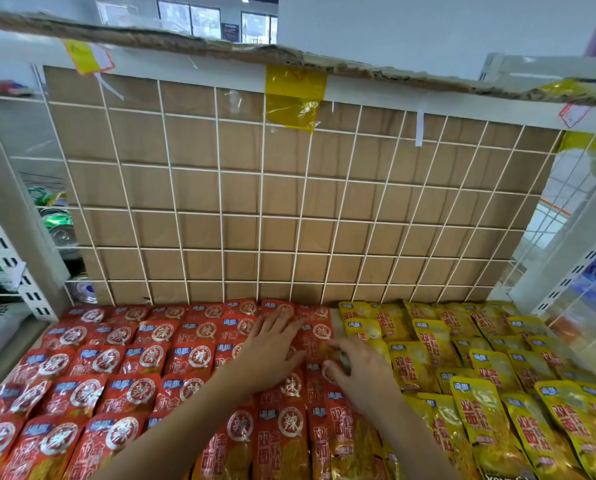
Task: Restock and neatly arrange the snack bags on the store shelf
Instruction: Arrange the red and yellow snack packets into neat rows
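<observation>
Where the glossy red snack bags (116, 368) filled the shelf's left in overlapping rows, your left hand (272, 344) lay flat on them, fingers straight, holding nothing. Your right hand (362, 372) curled its fingers at the rightmost red column's edge; whether it pinched a bag I could not tell. Glossy yellow snack bags (480, 375) lay just right. Beyond stood a white wire grid (220, 212) backed by brown cardboard (196, 190).

A: Shelf stock?
B: Red snack bags (116, 375), left block, overlapping rows. Yellow snack bags (480, 375), right block. Wire grid (289, 202) behind.
A: Hands?
B: Left hand (270, 348) flat on red bags. Right hand (362, 372), fingers bent at red block's right edge, grip unclear.
</observation>
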A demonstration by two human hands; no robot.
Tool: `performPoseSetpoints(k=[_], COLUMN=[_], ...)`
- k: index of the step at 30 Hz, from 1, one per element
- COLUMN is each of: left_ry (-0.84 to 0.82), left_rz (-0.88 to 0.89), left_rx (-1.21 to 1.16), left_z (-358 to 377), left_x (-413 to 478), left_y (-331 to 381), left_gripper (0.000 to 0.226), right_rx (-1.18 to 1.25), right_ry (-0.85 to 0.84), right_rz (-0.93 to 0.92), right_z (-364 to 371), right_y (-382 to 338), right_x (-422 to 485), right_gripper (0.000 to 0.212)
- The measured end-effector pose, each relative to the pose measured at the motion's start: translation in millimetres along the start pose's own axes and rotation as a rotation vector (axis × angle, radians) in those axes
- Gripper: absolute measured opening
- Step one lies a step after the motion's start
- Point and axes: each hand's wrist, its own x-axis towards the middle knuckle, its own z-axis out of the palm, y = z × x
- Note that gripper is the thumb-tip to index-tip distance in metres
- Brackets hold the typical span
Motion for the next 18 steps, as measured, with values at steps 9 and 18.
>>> performPoseSetpoints(k=[9,18], left_ry=[0.02,0.17], left_rz=[0.011,-0.104], left_rx=[-0.063,-0.254], left_z=[-0.4,-24.6], left_x=[-0.6,-9.0], left_y=[0.1,-45.0], left_gripper=[0.059,0.045], right_rx=[0.027,0.028], right_ry=[0.006,-0.089], right_rz=[-0.059,-0.166], right_z=[4.0,11.5], right_y=[-6.8,-22.0], right_x=[-3.6,9.6], right_gripper=[0.035,0.04])
